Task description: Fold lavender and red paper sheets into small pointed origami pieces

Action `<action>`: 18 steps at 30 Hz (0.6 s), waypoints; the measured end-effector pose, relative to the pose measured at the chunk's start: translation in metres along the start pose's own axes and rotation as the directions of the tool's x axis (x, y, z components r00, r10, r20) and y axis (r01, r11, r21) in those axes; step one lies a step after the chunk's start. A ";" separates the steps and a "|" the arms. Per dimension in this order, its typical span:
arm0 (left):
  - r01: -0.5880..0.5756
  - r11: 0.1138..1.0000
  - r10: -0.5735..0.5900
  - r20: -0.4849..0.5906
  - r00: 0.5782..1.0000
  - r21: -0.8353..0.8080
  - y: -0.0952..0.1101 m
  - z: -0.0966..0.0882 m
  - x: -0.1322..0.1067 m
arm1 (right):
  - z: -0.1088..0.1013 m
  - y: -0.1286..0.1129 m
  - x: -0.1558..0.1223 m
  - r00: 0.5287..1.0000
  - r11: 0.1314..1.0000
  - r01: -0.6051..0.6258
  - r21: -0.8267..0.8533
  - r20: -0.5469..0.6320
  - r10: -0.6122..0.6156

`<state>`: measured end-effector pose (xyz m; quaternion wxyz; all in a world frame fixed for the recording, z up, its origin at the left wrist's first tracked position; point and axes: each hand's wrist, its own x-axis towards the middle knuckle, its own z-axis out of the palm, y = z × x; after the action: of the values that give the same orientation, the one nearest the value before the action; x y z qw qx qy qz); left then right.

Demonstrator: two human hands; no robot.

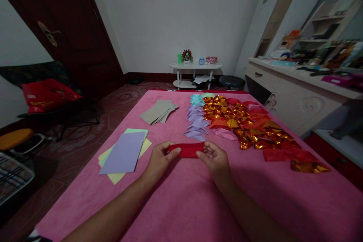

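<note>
A red strip of folded paper (188,150) is stretched level between my two hands, low over the pink cloth. My left hand (163,155) pinches its left end, thumb on top. At the right end, my right hand (213,158) grips it in the same way, fingers curled behind. Just beyond the strip lies a column of folded lilac paper pieces (197,124). Rows of shiny gold folded pieces (218,107) and red folded pieces (279,155) spread out to the right. Left of my left hand rest lilac, green and yellow paper sheets (126,153).
A stack of grey-beige sheets (159,111) lies farther back on the pink cloth (181,204). Beyond the table's far edge stand a white side table (195,66) and a dark stool (231,81). A white dresser (300,90) flanks the right side; a chair with a red bag (49,94) is left.
</note>
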<state>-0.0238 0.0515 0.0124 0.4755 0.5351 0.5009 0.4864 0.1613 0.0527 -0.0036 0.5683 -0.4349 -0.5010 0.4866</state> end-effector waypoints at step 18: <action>-0.081 0.975 0.071 -0.056 0.996 -0.206 -0.005 0.013 -0.010 | 0.000 -0.009 -0.004 0.979 0.996 0.012 -0.094 -0.204 -0.031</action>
<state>-0.0110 0.0418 0.0060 0.4978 0.4895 0.4378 0.5665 0.1625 0.0474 0.0050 0.6015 -0.5030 -0.4664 0.4095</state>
